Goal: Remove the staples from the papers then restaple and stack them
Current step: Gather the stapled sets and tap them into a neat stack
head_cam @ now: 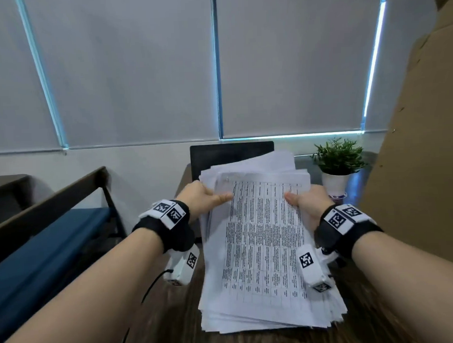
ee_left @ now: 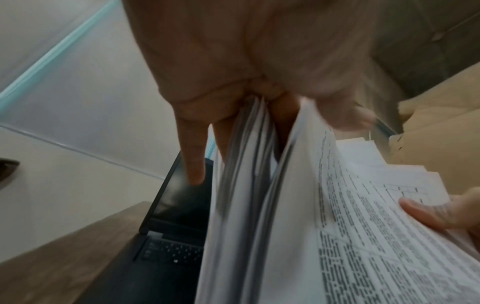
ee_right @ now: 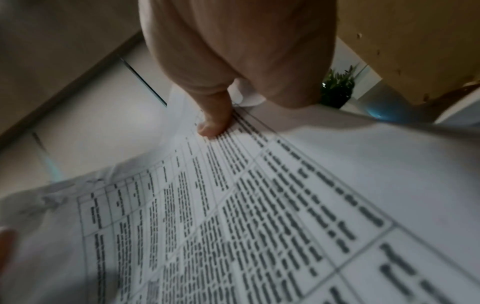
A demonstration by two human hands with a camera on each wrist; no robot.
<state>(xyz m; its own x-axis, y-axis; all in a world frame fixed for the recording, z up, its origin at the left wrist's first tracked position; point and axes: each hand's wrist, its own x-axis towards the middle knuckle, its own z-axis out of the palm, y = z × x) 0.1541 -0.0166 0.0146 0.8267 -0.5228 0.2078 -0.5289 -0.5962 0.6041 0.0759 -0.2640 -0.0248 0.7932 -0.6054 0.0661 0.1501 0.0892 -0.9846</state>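
The stack of papers point(head_cam: 264, 247) is held up in both hands, its near end low over the wooden desk point(head_cam: 171, 324) and its far end raised toward the laptop point(head_cam: 207, 156). The near edges are fanned and uneven, so the step in hand looks like gathering and squaring the pile before any staple is pulled.

The left hand point(head_cam: 203, 197) grips the left side near the top, thumb on the printed face. The left wrist view shows its fingers point(ee_left: 192, 148) split among the sheets, some behind the pile and at least 1 tucked between 2 bundles. The right hand point(head_cam: 306, 199) holds the right edge, thumb point(ee_right: 215, 119) pressed flat on the table of text; its other fingers are hidden behind the paper.

To do this well, I judge that the tucked finger should come out before tapping, or the bundles will stay offset. Loosen both holds a little, let the sheets drop onto the desk edge-first, and tap until the sides agree. A crumpled corner point(ee_right: 49, 197) at the top left is probably where a staple sits; keep it toward the left hand so it is easy to reach.

Beyond the papers a potted plant point(head_cam: 338, 165) stands near the right hand, so keep the pile from swinging that way.
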